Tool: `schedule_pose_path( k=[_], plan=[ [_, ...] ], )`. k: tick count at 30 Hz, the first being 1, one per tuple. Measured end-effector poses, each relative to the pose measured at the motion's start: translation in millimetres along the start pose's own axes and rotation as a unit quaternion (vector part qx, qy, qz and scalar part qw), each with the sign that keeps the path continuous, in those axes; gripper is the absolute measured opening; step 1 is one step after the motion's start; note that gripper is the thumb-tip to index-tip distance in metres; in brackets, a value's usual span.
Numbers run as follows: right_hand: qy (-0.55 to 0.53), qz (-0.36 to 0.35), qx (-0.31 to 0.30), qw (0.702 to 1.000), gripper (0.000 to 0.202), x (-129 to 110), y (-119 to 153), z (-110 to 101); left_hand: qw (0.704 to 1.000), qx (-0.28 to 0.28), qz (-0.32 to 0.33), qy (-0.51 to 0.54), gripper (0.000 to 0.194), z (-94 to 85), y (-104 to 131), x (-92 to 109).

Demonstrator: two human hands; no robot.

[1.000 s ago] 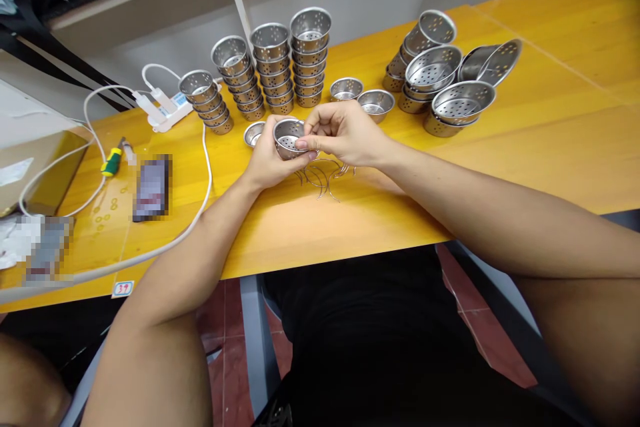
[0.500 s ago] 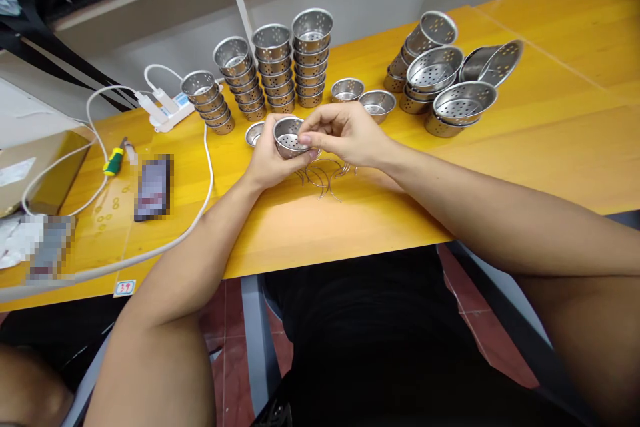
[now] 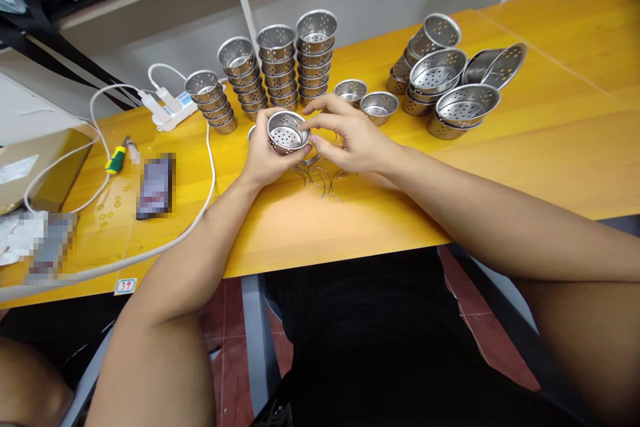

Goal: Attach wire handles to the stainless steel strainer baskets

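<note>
A perforated steel strainer cup (image 3: 287, 137) is tilted toward me with its rim up, its holed base showing. My left hand (image 3: 263, 157) is wrapped around its left side, thumb along the near edge. At the cup's right rim is my right hand (image 3: 353, 137), fingers spread, with the index fingertip over the rim and the thumb just outside it. Whether the fingertips touch the metal I cannot tell. Several thin curved wires (image 3: 325, 180) lie on the table below the cup. Another cup shows only partly behind my left hand.
Stacks of similar cups (image 3: 277, 63) stand along the back. Two single cups (image 3: 379, 107) sit beyond my right hand, and piled cups (image 3: 467, 107) stand further right. To the left are a power strip (image 3: 173, 110), a white cable (image 3: 210, 173), a screwdriver (image 3: 117, 159) and a phone (image 3: 155, 187).
My right hand's fingers have spread from a pinch inside the cup and now sit at its right rim. The cup has shifted slightly left and tipped more toward me.
</note>
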State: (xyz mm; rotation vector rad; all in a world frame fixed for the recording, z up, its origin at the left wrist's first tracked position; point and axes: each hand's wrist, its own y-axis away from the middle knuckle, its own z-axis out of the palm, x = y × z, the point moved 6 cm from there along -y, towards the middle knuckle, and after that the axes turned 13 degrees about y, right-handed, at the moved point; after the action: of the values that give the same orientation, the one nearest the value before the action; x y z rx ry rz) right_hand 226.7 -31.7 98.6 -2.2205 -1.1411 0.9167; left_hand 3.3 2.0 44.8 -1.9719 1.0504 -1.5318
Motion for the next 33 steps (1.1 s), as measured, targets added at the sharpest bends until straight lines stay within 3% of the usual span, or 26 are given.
schedule_pose_path(
  k=[10, 16, 21, 24, 28, 29, 31, 33],
  plan=[
    [-0.036, -0.024, -0.034, 0.998, 0.041, 3.1, 5.1, 11.4, 1.000, -0.021, -0.012, -0.005, 0.104, 6.1, 2.7, 3.4],
    [-0.022, -0.033, -0.019, 0.999, 0.083, -5.5, 0.8, 7.9, 0.999, -0.037, -0.002, -0.031, 0.128, 7.4, 0.8, 8.3],
    [0.028, -0.030, -0.004, 0.999, 0.097, 6.0, 1.2, 6.6, 0.997, -0.060, 0.020, -0.035, 0.131, 8.6, 0.0, 8.4],
    [0.078, -0.001, 0.057, 0.995, 0.099, 34.8, 0.8, -13.5, 0.997, -0.048, 0.016, -0.052, 0.118, -0.3, -2.0, 1.3],
    [0.160, 0.059, 0.175, 0.970, 0.094, 89.3, 9.2, -64.2, 0.996, 0.005, 0.001, -0.085, 0.093, -22.3, -3.7, -11.7],
    [0.197, 0.093, 0.177, 0.960, 0.095, 103.0, 12.9, -75.8, 0.996, 0.020, -0.005, -0.086, 0.087, -27.4, -3.5, -14.4],
    [0.253, 0.149, 0.124, 0.948, 0.091, 123.9, 19.9, -91.6, 0.994, 0.043, -0.027, -0.096, 0.080, -35.0, -2.3, -18.7],
    [0.277, 0.160, 0.076, 0.944, 0.080, 129.6, 25.3, -101.4, 0.990, 0.051, -0.060, -0.120, 0.076, -38.7, -0.8, -21.1]
  ],
)
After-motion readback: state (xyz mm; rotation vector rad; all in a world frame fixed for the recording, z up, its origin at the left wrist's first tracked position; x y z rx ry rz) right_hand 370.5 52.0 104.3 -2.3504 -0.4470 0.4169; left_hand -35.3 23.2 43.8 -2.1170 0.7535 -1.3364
